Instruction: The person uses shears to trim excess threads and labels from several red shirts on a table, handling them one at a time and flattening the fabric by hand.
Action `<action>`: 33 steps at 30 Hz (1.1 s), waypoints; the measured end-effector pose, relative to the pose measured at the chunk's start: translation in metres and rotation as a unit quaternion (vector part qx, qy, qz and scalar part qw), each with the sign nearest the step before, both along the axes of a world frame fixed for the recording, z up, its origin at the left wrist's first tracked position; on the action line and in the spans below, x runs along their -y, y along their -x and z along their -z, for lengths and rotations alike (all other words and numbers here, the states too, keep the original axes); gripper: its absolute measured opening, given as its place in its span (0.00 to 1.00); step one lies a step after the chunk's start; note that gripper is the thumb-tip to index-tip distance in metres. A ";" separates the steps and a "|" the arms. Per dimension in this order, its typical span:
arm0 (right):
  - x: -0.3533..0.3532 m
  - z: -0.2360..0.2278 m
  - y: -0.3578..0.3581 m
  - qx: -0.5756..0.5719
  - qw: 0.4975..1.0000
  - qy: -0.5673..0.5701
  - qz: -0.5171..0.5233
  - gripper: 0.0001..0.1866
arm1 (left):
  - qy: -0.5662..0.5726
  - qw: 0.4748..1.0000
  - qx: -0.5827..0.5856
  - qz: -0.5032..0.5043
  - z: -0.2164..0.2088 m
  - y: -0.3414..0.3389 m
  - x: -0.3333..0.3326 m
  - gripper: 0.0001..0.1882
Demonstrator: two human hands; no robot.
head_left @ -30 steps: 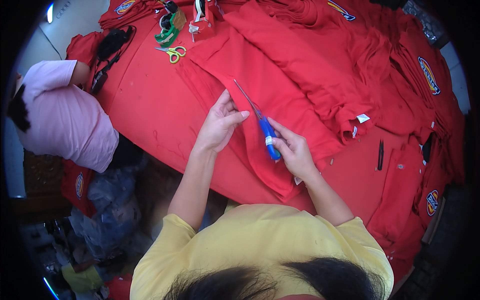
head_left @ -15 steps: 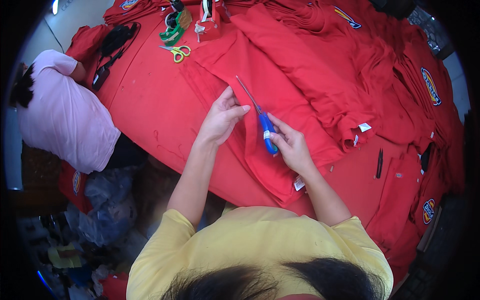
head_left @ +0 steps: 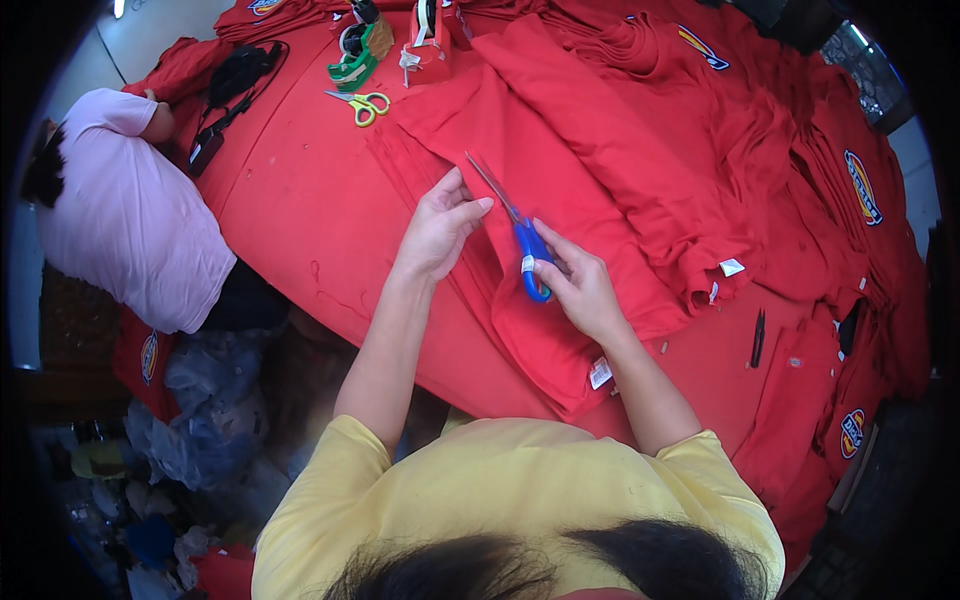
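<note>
Scissors with blue handles [head_left: 533,265] are gripped in my right hand [head_left: 588,292], their narrow metal blades pointing up and to the left. Across from the blades, my left hand [head_left: 440,222] hovers over the edge of a red garment [head_left: 545,340], thumb stretched out and apart from the fingers. Nothing shows between those fingers. The garment lies flat under both hands, with a white label [head_left: 600,374] at its near corner.
Yellow-green scissors [head_left: 366,108], a green tape dispenser [head_left: 352,68] and a red tape dispenser [head_left: 428,55] stand farther back. Piled red garments [head_left: 790,190] fill the right side. Black thread snips [head_left: 758,338] lie at right. A person in pink [head_left: 135,215] leans at the left table edge.
The scissors have shifted slightly left and up with my right hand. My left hand is almost in the same place. The view has tilted a little.
</note>
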State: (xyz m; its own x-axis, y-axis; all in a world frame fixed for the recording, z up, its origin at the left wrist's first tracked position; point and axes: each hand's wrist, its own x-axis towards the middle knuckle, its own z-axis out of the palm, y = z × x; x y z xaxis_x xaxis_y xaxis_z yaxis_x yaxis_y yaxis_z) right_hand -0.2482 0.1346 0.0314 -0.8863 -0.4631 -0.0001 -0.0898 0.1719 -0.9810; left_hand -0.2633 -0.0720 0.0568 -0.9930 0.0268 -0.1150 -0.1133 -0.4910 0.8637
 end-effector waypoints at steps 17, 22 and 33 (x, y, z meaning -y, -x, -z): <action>0.013 0.008 0.018 -0.080 0.996 0.045 -0.011 0.27 | 0.003 0.999 -0.016 -0.033 -0.002 0.015 0.009 0.24; 0.012 -0.007 0.020 0.092 0.994 0.054 -0.016 0.25 | 0.011 0.999 -0.012 -0.028 -0.002 0.015 0.011 0.25; 0.027 0.002 0.026 -0.045 0.997 0.061 -0.005 0.27 | -0.005 0.999 -0.037 -0.038 -0.004 0.026 0.018 0.23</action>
